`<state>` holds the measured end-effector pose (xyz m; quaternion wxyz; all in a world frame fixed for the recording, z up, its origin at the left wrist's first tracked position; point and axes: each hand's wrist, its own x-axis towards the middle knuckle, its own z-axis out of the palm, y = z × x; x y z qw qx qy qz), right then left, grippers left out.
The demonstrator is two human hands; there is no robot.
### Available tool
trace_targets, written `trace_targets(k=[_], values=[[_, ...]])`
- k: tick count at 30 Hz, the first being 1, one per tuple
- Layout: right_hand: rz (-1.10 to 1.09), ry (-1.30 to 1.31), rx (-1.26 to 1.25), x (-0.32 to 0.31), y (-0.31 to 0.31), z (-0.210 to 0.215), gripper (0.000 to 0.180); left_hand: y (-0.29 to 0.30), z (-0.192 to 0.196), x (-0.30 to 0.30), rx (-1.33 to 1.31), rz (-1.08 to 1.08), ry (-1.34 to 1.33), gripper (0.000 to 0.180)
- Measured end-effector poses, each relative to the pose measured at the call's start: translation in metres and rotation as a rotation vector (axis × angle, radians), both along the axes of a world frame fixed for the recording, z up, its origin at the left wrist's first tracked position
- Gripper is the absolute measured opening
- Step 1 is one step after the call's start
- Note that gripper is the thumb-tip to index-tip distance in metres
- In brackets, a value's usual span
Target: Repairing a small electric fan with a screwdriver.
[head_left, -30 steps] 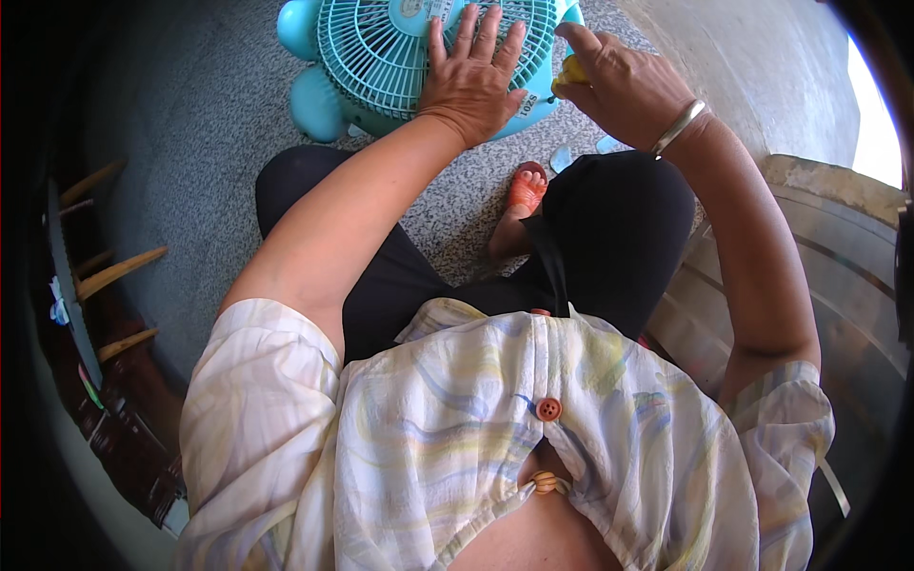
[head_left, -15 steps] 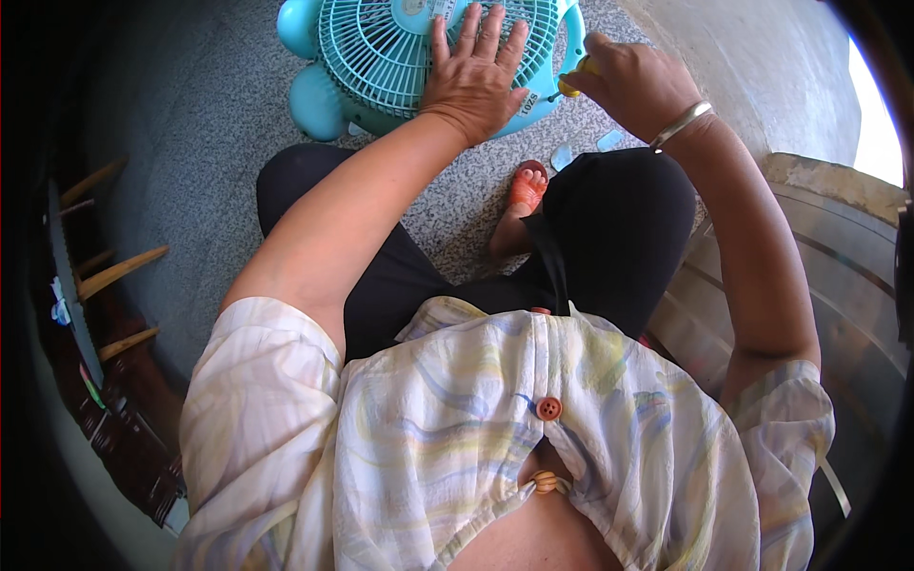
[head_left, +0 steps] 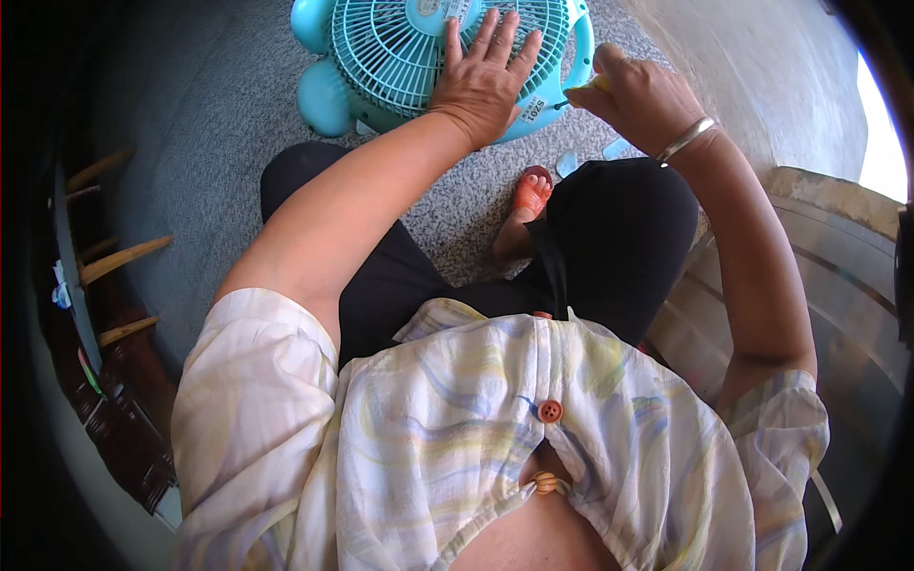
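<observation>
A turquoise fan (head_left: 379,68) with a round slatted grille and rounded knobs on its left side lies on the floor, partly cut off by the top edge. Across its grille rests my left hand (head_left: 478,84), palm down with the fingers spread. At the fan's lower right edge, by the side handle, my right hand (head_left: 649,103) is closed round a screwdriver with a yellow handle (head_left: 600,85). Its short dark shaft points left at the fan's rim; the tip's exact contact is too small to make out.
Two pale blue pieces (head_left: 616,148) lie on the speckled floor (head_left: 428,228) between the fan and my right knee. My sandalled foot (head_left: 532,195) is close by. A grey wall (head_left: 752,76) rises at the right; wooden furniture (head_left: 124,257) stands at far left.
My right hand has turned slightly round the screwdriver, and less of the yellow handle shows. The whole view has shifted a little; my left hand stays flat on the grille.
</observation>
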<state>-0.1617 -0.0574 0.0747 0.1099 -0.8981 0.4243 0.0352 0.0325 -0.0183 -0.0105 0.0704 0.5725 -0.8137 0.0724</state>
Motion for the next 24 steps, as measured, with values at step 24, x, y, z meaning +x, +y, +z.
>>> trace_targets(k=[24], values=[[0.128,-0.378,0.012,0.006,0.022,-0.019,0.027,0.071,-0.096,-0.041,1.071,0.867,2.594,0.036]])
